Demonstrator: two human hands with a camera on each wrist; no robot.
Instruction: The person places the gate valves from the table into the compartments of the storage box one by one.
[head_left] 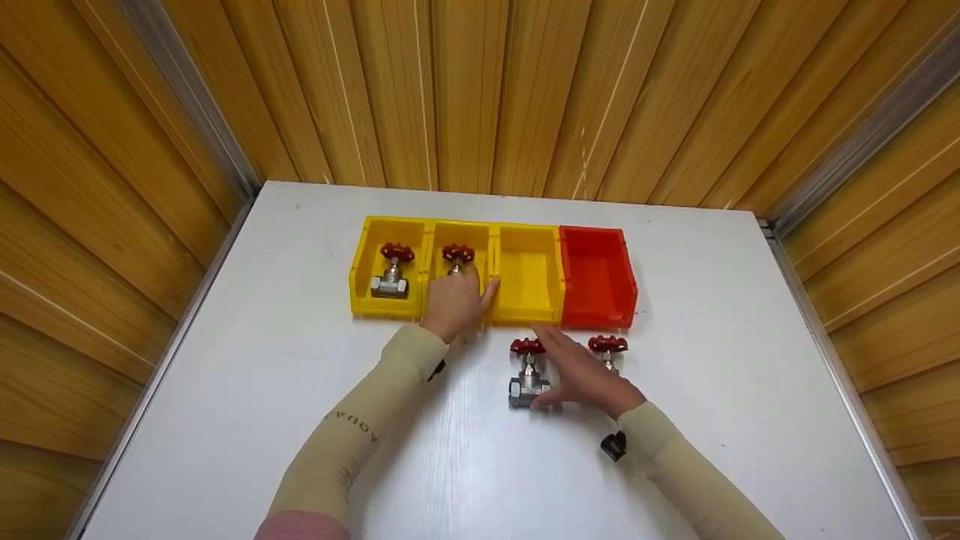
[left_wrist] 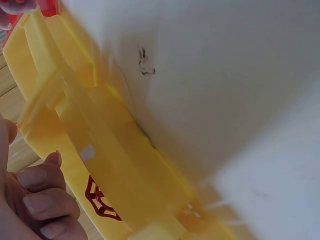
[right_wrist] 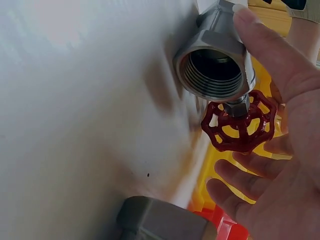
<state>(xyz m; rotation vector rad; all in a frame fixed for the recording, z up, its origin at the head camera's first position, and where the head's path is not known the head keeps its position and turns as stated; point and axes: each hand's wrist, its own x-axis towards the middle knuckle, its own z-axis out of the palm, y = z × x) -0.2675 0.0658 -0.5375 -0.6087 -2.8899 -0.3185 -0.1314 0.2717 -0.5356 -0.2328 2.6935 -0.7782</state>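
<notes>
Handwork at a white table (head_left: 450,465) is divided: one red-wheeled valve (head_left: 389,287) is housed in the leftmost yellow bin (head_left: 382,307), and a second valve (head_left: 458,253) in the adjoining yellow bin (head_left: 465,234), its body covered by the left hand (head_left: 456,301). That hand's fingers are loosely curled, the thumb apart, with nothing seen gripped. Below the third yellow bin (head_left: 525,277), a third valve (head_left: 528,384) is touched by the thumb of the right hand (head_left: 585,373), whose fingers are spread wide past the handwheel (head_left: 526,346). A fourth valve (head_left: 608,344) is partly hidden by that hand, below the red bin (head_left: 596,274). Placing of the second valve appears nearly completed; for the next move, a firm right-hand grip and a lift over a bin's front lip seem called for
</notes>
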